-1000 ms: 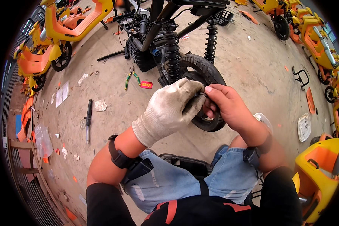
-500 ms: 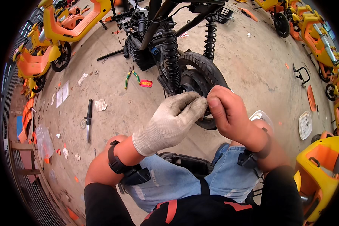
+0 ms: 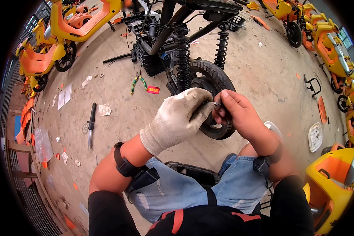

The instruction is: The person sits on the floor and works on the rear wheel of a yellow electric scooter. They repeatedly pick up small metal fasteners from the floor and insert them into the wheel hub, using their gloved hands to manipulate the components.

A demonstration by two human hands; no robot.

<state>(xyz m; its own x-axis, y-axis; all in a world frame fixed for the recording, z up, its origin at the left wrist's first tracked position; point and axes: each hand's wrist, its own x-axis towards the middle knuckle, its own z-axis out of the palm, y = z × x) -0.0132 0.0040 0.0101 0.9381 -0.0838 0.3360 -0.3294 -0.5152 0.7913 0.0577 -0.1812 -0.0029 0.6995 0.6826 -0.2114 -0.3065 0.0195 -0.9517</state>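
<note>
Between my two hands is a small metal piece (image 3: pixel 216 103), too small to name. My left hand (image 3: pixel 183 114), in a whitish knitted glove with a dirty thumb and fingers, pinches one end of it. My bare right hand (image 3: pixel 240 114) grips the other end between thumb and curled fingers. Both hands are just in front of the rear wheel (image 3: pixel 225 81) of a stripped black scooter frame (image 3: pixel 167 23). Coil-spring shock absorbers (image 3: pixel 183 59) stand on either side of that wheel.
On the concrete floor to the left lie green-handled pliers (image 3: pixel 139 83), a red packet (image 3: pixel 153 90) and a loose shock absorber tube (image 3: pixel 91 126). Yellow-orange scooters (image 3: pixel 84 23) line both sides. At right are a white tray (image 3: pixel 315 137) and a black bracket (image 3: pixel 313 86).
My right hand has turned so its thumb lies on top, and the small metal piece now shows between the hands. The view has shifted slightly.
</note>
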